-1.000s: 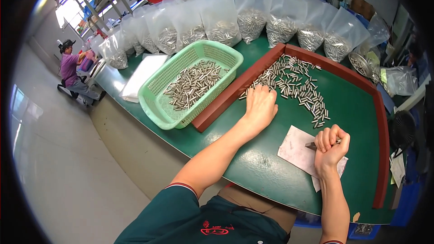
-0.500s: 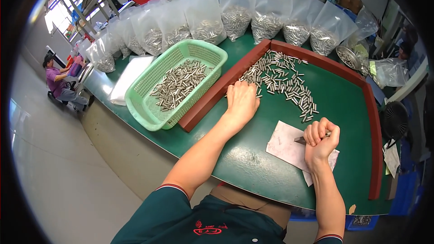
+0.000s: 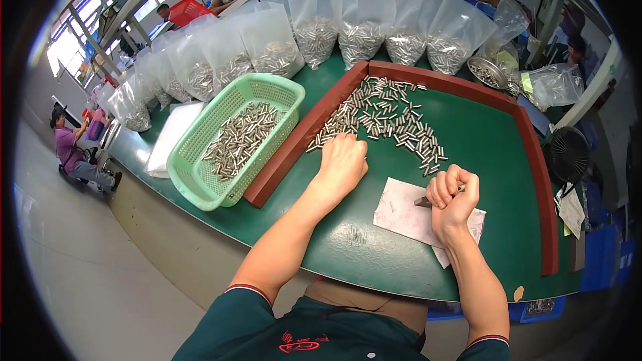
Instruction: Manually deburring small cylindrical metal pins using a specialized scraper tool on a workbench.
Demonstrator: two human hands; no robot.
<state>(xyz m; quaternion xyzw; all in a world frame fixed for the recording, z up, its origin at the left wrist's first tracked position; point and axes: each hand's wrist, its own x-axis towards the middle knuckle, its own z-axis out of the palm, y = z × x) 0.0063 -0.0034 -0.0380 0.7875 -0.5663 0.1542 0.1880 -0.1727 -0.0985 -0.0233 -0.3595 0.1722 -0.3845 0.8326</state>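
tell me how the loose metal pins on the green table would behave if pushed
The loose metal pins look apt to roll, being small cylinders. They may also slide easily, since the green table looks smooth and glossy.

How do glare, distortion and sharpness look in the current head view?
Head view: fisheye black rim, with the red rail on the right looking bowed; head view: windows at upper left washed out white; head view: pale glare on the green table near its front edge; head view: metal pins ahead of the left hand fairly crisp.
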